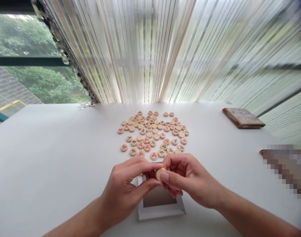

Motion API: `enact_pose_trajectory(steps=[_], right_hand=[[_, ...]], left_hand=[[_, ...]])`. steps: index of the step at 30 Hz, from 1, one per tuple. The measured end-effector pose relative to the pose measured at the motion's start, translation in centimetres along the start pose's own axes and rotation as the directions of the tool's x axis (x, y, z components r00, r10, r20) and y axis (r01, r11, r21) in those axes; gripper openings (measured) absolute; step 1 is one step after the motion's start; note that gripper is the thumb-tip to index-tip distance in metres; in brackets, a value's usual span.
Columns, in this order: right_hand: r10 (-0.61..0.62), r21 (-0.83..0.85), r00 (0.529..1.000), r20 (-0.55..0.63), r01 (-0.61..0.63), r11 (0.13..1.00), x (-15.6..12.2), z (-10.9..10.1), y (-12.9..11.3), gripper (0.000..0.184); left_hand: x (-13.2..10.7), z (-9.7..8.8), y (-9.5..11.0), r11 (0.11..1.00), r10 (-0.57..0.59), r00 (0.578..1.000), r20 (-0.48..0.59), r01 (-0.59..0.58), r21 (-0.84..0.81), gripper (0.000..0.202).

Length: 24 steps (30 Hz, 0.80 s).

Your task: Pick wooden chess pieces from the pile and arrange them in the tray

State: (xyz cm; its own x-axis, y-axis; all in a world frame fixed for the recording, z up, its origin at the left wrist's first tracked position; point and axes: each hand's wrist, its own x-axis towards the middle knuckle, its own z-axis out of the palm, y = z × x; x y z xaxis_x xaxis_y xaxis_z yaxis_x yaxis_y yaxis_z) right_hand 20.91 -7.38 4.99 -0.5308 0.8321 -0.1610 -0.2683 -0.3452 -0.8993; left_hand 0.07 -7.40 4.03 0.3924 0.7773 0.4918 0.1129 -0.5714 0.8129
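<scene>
Both hands meet over a small white open box (162,210) near the table's front edge. My left hand (125,191) and my right hand (187,179) pinch one round wooden chess piece (160,173) between their fingertips, its edge toward me. Just beyond the hands lies a spread of several wooden xiangqi pieces (154,133), flat on the white table (54,158), some marked in red, some in black, some face down. The box's inside is brown and mostly hidden by my hands.
A brown flat box lid (243,117) lies at the far right of the table. A blurred-out object (287,168) sits at the right edge. Striped sheer curtains (165,49) hang behind the table, with a window at the left.
</scene>
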Motion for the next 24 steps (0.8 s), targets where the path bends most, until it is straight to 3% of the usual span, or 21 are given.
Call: enact_pose_trajectory(steps=[6,11,14,17,24], right_hand=[[-0.037,-0.042,0.999,-0.008,0.037,0.998,0.0,-0.1,0.0,0.03],[-0.159,-0.223,0.987,-0.039,0.146,0.964,-0.3,-0.3,0.1,0.018],[-0.282,-0.403,0.959,-0.044,0.241,0.883,-0.5,-0.6,0.2,0.018],[-0.35,-0.548,0.936,-0.028,0.279,0.788,-0.6,-0.9,0.2,0.019],[-0.326,-0.639,0.944,0.047,0.279,0.717,-0.7,-1.3,-0.3,0.017]], left_hand=[[0.0,0.1,0.1,0.997,-0.048,0.999,-0.015,0.047,-0.065,0.027],[0.0,0.2,0.0,0.998,-0.056,0.995,-0.081,0.057,0.0,0.017],[0.2,-0.1,-0.1,0.988,0.09,0.991,-0.099,-0.076,0.132,0.018],[0.1,-0.5,-0.1,0.938,0.245,0.969,-0.035,-0.228,0.259,0.025],[0.1,-1.3,0.0,0.824,0.367,0.917,0.157,-0.398,0.404,0.028]])
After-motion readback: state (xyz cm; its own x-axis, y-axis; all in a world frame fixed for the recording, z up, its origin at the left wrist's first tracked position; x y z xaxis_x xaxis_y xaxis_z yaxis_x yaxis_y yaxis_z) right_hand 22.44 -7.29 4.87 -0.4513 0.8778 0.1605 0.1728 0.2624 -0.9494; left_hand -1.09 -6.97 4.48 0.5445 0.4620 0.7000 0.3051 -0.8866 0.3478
